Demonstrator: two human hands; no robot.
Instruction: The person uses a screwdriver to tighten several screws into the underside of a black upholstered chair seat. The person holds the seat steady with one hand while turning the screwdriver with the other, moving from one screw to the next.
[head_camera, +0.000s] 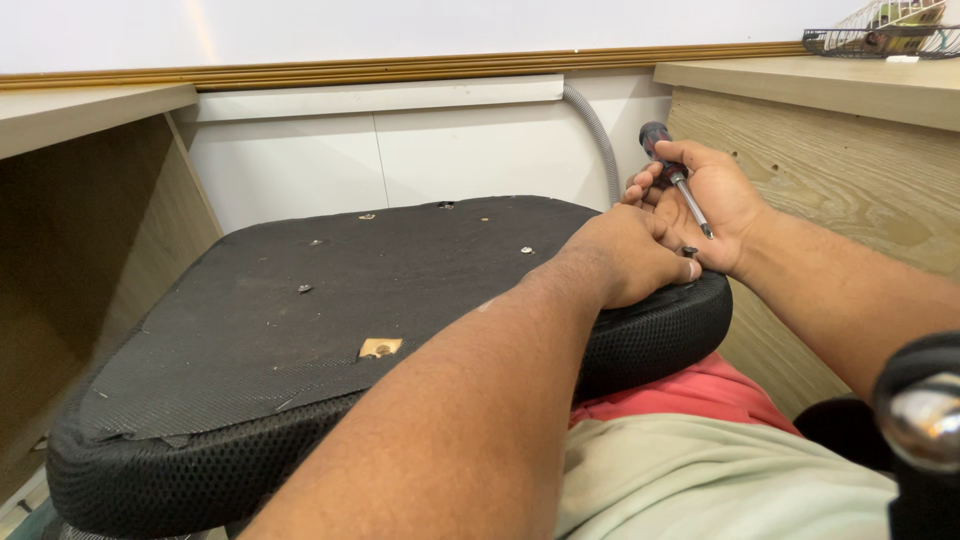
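Pale wood-grain board forms the side panel of the bench (70, 240) at the far left, with a white wall panel (380, 150) behind. Next comes the black fabric-covered chair seat cushion (300, 320), turned underside up and resting across the person's lap, its mesh edge facing the camera. Several small metal screws (526, 250) dot the dark underside, and a small tan patch (379, 347) shows where the fabric is torn open. No bracket or base plate is on the underside, so, judging from the bare fabric, the fitting work appears to be at an early or in-between stage, with most of it not visibly done.

Toward the right edge of the cushion, the left hand (630, 255) is curled nearly closed, fingertips pinching at a small dark screw (689, 251) against the other palm. The right hand (715, 205) lies palm up just beyond it, fingers wrapped loosely round a black-handled screwdriver with a slim steel shaft (680, 185), tip pointing down toward the palm. A grey corrugated hose (598, 135) runs behind. Farther right stands another wood-grain bench (850, 170), carrying a wire basket (880, 35), and a chrome knob (925, 420) sits at the lower corner.
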